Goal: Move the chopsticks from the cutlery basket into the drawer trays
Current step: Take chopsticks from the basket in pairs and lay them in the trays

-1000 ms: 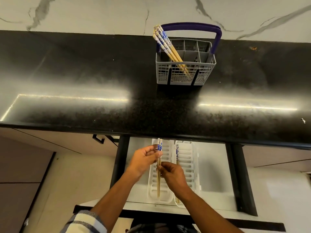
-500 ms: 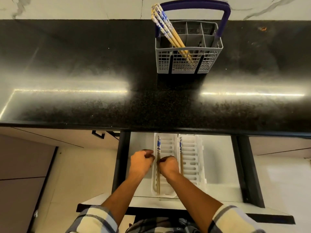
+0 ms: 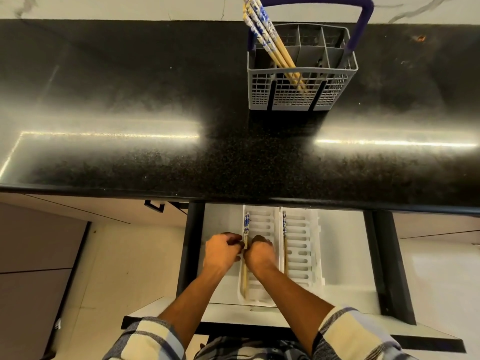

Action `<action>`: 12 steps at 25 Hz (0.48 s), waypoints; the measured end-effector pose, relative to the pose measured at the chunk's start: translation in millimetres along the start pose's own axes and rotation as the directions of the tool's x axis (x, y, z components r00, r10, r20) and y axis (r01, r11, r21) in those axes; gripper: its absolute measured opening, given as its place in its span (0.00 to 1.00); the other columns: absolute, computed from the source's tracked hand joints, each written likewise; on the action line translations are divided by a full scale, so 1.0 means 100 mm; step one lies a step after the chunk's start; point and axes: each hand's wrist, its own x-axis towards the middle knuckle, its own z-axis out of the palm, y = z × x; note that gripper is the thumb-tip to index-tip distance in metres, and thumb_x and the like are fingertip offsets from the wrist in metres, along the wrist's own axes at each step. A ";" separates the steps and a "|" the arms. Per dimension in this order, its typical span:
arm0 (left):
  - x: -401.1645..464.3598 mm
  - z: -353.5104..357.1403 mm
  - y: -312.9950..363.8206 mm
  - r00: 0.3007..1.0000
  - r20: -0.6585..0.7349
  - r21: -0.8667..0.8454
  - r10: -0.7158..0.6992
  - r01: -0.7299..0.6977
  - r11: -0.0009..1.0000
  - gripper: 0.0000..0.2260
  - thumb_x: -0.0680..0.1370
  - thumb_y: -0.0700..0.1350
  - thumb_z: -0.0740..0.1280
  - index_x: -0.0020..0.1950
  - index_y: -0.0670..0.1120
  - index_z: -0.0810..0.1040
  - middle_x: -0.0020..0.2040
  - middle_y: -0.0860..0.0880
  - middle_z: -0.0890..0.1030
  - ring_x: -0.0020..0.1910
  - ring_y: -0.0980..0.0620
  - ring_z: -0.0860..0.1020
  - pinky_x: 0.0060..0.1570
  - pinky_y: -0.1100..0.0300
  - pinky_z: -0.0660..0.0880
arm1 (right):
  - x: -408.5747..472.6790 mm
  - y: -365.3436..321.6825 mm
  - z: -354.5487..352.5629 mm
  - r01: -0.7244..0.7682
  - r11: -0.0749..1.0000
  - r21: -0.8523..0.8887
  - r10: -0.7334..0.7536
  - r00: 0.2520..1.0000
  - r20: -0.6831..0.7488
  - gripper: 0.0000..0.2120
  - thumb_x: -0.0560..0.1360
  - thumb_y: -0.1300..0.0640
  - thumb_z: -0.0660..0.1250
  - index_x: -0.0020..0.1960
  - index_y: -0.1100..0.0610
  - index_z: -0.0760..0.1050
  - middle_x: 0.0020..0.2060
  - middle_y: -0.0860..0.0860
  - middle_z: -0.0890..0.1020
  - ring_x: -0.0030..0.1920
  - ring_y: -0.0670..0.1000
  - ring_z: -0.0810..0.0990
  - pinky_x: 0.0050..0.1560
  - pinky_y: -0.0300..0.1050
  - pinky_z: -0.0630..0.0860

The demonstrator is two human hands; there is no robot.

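Note:
A grey cutlery basket [image 3: 301,100] with a purple handle stands on the black counter and holds several wooden chopsticks [image 3: 265,35] with blue-and-white tops. Below, in the open drawer, lie two white slotted trays. The left tray [image 3: 262,219] holds chopsticks [image 3: 246,224] along its left edge. My left hand [image 3: 220,253] and my right hand [image 3: 259,255] are both closed around the middle of these chopsticks, low in the tray. Another chopstick [image 3: 285,229] lies along the left edge of the right tray [image 3: 301,240].
The black counter [image 3: 155,100] overhangs the back of the open drawer [image 3: 342,255], with a marble wall behind it. Dark drawer rails [image 3: 389,255] run down both sides. A cabinet handle [image 3: 153,205] shows at the left under the counter.
Both hands have gone down with the chopsticks into the left tray and closed up side by side. The view has tilted down and nearer the drawer.

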 end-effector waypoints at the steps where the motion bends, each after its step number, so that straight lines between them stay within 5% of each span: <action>1: 0.00 -0.01 0.00 1.000 0.004 0.000 -0.003 0.003 1.000 0.13 0.78 0.37 0.69 0.62 0.43 0.81 0.55 0.46 0.85 0.43 0.56 0.82 0.33 0.72 0.78 | -0.02 0.01 0.01 0.011 1.000 -0.006 -0.012 1.000 -0.018 0.13 0.78 0.60 0.63 0.61 0.63 0.76 0.56 0.59 0.82 0.57 0.58 0.81 0.53 0.44 0.77; 9: 0.00 -0.02 0.00 1.000 0.020 0.028 0.000 -0.001 1.000 0.13 0.78 0.38 0.69 0.62 0.42 0.81 0.55 0.46 0.84 0.43 0.56 0.81 0.33 0.72 0.78 | -0.05 0.06 0.01 0.058 0.998 -0.016 -0.059 0.997 -0.059 0.11 0.79 0.60 0.63 0.59 0.62 0.76 0.54 0.58 0.83 0.54 0.57 0.83 0.49 0.44 0.78; 12: 0.00 -0.04 0.02 1.000 0.024 0.052 0.020 -0.021 0.998 0.13 0.78 0.39 0.70 0.62 0.43 0.81 0.56 0.47 0.84 0.47 0.55 0.82 0.46 0.66 0.81 | -0.07 0.06 -0.01 0.078 0.997 -0.007 -0.079 0.994 -0.076 0.09 0.79 0.61 0.63 0.57 0.61 0.78 0.52 0.57 0.84 0.52 0.55 0.83 0.48 0.43 0.79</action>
